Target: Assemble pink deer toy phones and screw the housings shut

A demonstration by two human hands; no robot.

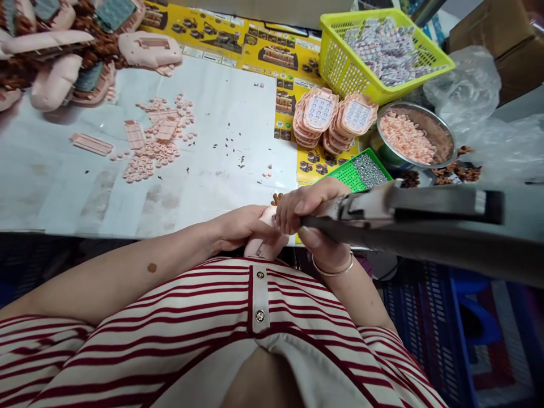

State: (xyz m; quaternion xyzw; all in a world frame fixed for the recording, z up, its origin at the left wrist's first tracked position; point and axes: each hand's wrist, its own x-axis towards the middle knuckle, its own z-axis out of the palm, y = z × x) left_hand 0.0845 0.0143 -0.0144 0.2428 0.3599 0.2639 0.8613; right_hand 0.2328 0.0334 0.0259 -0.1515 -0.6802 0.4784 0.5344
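L hand [240, 225] has its fingers closed on a pink shell [267, 246] at the counter's [250, 107] front edge, just by the striped shirt [204, 317]. R hand [310, 212] has fingers wrapped round a dark tool [437, 203] (blurry, tip hidden), right up at the shell. Past R hand: green tray [346, 174] w/ silver bits [369, 171], steel bowl [442, 129], yellow basket [340, 72]. Loose pink pcs [157, 152] lie far L.

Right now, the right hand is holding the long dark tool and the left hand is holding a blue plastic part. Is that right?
Not quite. The head view shows the plastic part in the left hand is pale pink, not blue. The right hand does hold the long dark tool.
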